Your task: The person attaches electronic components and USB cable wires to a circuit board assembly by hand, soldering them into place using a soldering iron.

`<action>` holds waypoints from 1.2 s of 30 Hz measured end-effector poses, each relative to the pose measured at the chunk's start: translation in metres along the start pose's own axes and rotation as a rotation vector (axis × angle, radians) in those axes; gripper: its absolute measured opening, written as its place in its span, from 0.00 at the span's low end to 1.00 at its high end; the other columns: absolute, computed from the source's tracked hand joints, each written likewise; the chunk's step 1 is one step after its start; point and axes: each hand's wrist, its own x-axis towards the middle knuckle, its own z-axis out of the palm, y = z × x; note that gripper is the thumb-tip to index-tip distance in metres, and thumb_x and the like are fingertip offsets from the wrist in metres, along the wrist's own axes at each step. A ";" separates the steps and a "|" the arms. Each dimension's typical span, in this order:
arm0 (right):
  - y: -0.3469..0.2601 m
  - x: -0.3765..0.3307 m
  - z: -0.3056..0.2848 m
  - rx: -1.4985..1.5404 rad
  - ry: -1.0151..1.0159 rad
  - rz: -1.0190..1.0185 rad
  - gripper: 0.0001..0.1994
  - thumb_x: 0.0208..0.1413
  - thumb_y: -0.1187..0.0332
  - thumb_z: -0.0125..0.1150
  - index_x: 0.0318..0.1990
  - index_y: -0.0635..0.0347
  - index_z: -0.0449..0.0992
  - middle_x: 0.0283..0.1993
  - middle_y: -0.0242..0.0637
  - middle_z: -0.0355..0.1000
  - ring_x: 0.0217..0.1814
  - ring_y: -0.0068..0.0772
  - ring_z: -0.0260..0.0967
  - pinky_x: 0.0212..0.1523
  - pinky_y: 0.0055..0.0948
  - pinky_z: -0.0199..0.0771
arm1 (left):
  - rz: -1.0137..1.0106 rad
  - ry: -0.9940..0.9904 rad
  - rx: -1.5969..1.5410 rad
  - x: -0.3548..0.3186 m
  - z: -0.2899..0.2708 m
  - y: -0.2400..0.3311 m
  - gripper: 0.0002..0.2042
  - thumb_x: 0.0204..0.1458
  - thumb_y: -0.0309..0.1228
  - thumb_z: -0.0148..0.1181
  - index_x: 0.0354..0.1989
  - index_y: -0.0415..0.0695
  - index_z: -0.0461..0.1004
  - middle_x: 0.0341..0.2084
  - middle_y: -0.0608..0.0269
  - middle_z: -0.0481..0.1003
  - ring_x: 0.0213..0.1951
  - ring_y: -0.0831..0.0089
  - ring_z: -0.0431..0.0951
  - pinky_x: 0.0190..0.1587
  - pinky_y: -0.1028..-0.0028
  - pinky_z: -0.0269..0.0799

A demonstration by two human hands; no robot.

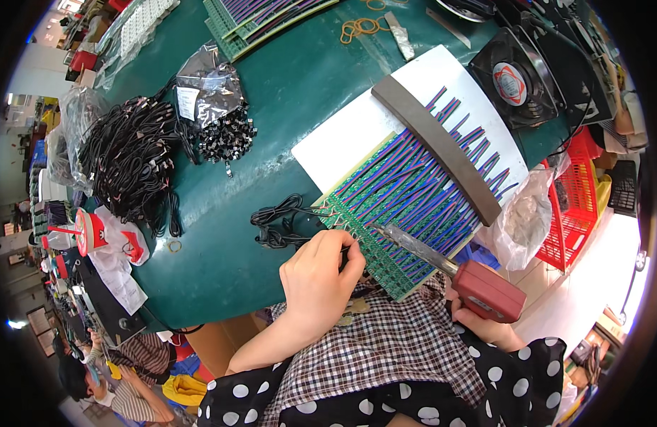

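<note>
My left hand is closed in a pinch at the left edge of a green circuit board panel; what its fingertips hold is mostly hidden. Beside it, coiled black cables lie on the table, with thin bare ends reaching the board's edge. In my right hand is a soldering gun with a dark red body. Its metal barrel slants left across the panel, the tip close to my left fingertips. Rows of blue and red wires run over the panel, under a dark curved bar.
A heap of black cables and a bag of small black connectors lie at left. More wired panels sit at the back. A fan stands at the far right, above a red crate. Another person works at lower left.
</note>
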 end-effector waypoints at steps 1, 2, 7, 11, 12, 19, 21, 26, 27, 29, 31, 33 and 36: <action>0.005 -0.006 0.002 0.064 0.065 0.066 0.30 0.41 0.77 0.65 0.55 0.71 0.63 0.37 0.37 0.73 0.31 0.20 0.69 0.33 0.19 0.69 | -0.015 -0.022 -0.019 0.000 -0.001 0.000 0.07 0.40 0.23 0.62 0.24 0.43 0.69 0.19 0.65 0.71 0.19 0.69 0.72 0.20 0.72 0.66; 0.006 -0.008 0.001 0.067 0.065 0.068 0.30 0.41 0.77 0.65 0.55 0.71 0.63 0.37 0.37 0.73 0.31 0.20 0.69 0.33 0.19 0.69 | -0.016 -0.024 -0.017 0.001 0.000 0.000 0.07 0.40 0.23 0.62 0.24 0.43 0.69 0.19 0.65 0.71 0.19 0.69 0.72 0.20 0.72 0.66; 0.008 -0.009 -0.003 0.111 0.021 0.014 0.31 0.41 0.75 0.66 0.55 0.71 0.62 0.36 0.37 0.74 0.29 0.21 0.69 0.31 0.20 0.69 | 0.003 -0.048 -0.020 0.000 0.001 -0.001 0.06 0.40 0.23 0.61 0.24 0.43 0.69 0.20 0.65 0.71 0.20 0.66 0.72 0.22 0.70 0.67; 0.006 -0.009 -0.005 0.045 -0.005 0.006 0.29 0.42 0.73 0.66 0.54 0.71 0.64 0.36 0.37 0.74 0.29 0.21 0.69 0.30 0.20 0.69 | -0.008 -0.094 -0.008 0.004 -0.003 0.001 0.05 0.40 0.24 0.61 0.24 0.43 0.70 0.20 0.65 0.71 0.22 0.66 0.73 0.23 0.69 0.67; 0.007 -0.010 -0.005 0.027 -0.011 0.019 0.29 0.42 0.72 0.66 0.53 0.72 0.65 0.35 0.37 0.74 0.29 0.21 0.69 0.31 0.20 0.69 | 0.002 -0.091 0.000 0.004 -0.003 0.001 0.05 0.40 0.24 0.61 0.24 0.43 0.70 0.20 0.64 0.71 0.23 0.66 0.73 0.24 0.69 0.67; 0.021 -0.015 -0.009 0.018 0.025 0.029 0.28 0.42 0.70 0.68 0.51 0.73 0.65 0.35 0.37 0.73 0.31 0.21 0.69 0.31 0.18 0.69 | -0.096 -0.145 -0.112 0.004 -0.021 0.010 0.06 0.41 0.24 0.62 0.28 0.43 0.72 0.24 0.64 0.70 0.24 0.67 0.73 0.24 0.69 0.67; 0.017 -0.012 -0.004 0.146 0.052 0.021 0.28 0.43 0.69 0.68 0.51 0.72 0.65 0.36 0.38 0.73 0.31 0.21 0.68 0.31 0.18 0.68 | -0.030 -0.090 -0.071 0.006 -0.022 0.008 0.06 0.42 0.25 0.63 0.29 0.43 0.72 0.26 0.65 0.69 0.24 0.67 0.73 0.24 0.69 0.67; 0.015 -0.008 -0.004 0.085 -0.003 -0.048 0.34 0.51 0.53 0.62 0.58 0.66 0.56 0.31 0.42 0.67 0.22 0.27 0.62 0.24 0.23 0.61 | 0.024 -0.138 0.041 0.010 -0.020 0.000 0.08 0.41 0.22 0.64 0.31 0.41 0.75 0.31 0.65 0.70 0.24 0.73 0.72 0.25 0.75 0.67; 0.016 -0.008 -0.004 0.088 -0.007 -0.046 0.34 0.51 0.54 0.63 0.57 0.67 0.56 0.32 0.42 0.67 0.22 0.27 0.62 0.24 0.24 0.61 | 0.023 -0.136 0.042 0.010 -0.020 0.000 0.08 0.41 0.22 0.64 0.31 0.41 0.75 0.31 0.65 0.70 0.24 0.73 0.72 0.25 0.75 0.67; 0.017 -0.008 -0.004 0.090 -0.010 -0.044 0.33 0.50 0.55 0.63 0.57 0.67 0.57 0.33 0.43 0.68 0.22 0.28 0.63 0.23 0.24 0.62 | 0.075 -0.171 0.105 0.010 -0.020 0.002 0.06 0.43 0.23 0.63 0.30 0.42 0.74 0.32 0.66 0.70 0.24 0.70 0.74 0.25 0.73 0.68; 0.017 -0.008 -0.002 0.098 0.033 -0.065 0.33 0.50 0.56 0.64 0.55 0.68 0.58 0.34 0.43 0.68 0.22 0.28 0.63 0.23 0.24 0.63 | 0.126 -0.198 0.142 0.013 -0.019 -0.001 0.06 0.44 0.24 0.62 0.30 0.43 0.73 0.32 0.66 0.70 0.24 0.69 0.74 0.25 0.72 0.69; 0.014 -0.008 -0.001 0.111 0.033 -0.046 0.32 0.50 0.55 0.64 0.55 0.68 0.58 0.34 0.43 0.68 0.22 0.28 0.63 0.23 0.24 0.63 | 0.173 -0.226 0.176 0.018 -0.020 -0.002 0.06 0.44 0.25 0.62 0.31 0.44 0.73 0.32 0.66 0.70 0.25 0.68 0.75 0.25 0.71 0.69; 0.011 -0.008 -0.001 0.124 0.046 -0.026 0.32 0.49 0.55 0.64 0.55 0.68 0.58 0.35 0.44 0.68 0.22 0.28 0.64 0.23 0.24 0.63 | 0.234 -0.312 0.238 0.023 -0.026 -0.002 0.07 0.44 0.25 0.62 0.32 0.45 0.71 0.32 0.65 0.70 0.25 0.66 0.75 0.25 0.70 0.69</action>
